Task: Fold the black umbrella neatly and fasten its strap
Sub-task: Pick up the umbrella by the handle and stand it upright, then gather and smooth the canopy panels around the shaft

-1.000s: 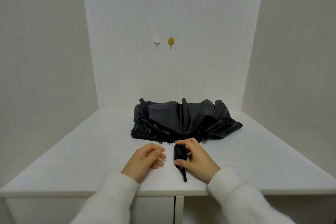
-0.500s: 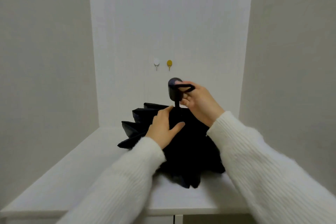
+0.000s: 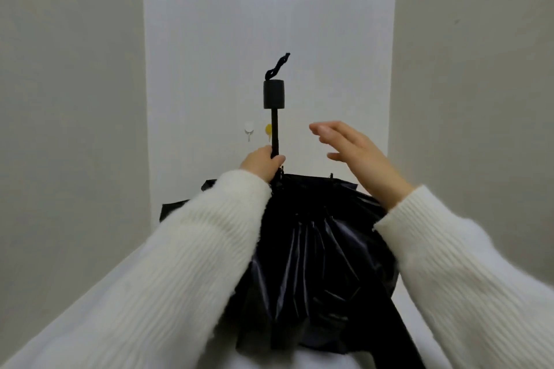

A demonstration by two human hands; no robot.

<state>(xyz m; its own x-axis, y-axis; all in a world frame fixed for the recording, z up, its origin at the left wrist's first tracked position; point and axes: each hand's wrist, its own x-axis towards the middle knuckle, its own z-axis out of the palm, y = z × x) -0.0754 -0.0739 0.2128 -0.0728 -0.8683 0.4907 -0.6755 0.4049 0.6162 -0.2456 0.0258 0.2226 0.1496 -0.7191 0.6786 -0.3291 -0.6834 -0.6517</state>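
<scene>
The black umbrella (image 3: 317, 255) stands upright in front of me, handle end up, its loose canopy hanging down in crumpled folds over the white table (image 3: 90, 302). Its short cylindrical handle (image 3: 273, 94) sits at the top of a thin shaft, with a black wrist cord (image 3: 278, 64) curling above it. My left hand (image 3: 262, 163) is shut around the shaft just above the canopy. My right hand (image 3: 356, 153) hovers to the right of the shaft, fingers spread, touching nothing. A long black strip (image 3: 398, 335) trails down at the lower right; whether it is the strap I cannot tell.
A white hook (image 3: 248, 129) and a yellow hook (image 3: 269, 130) are stuck on the back wall behind the shaft. Grey side walls close in the alcove on the left and right. White sweater sleeves cover both forearms.
The umbrella has been lifted off the table and stood upright. My left hand has taken the shaft; my right hand has let go of the handle and opened. The shaft has lengthened.
</scene>
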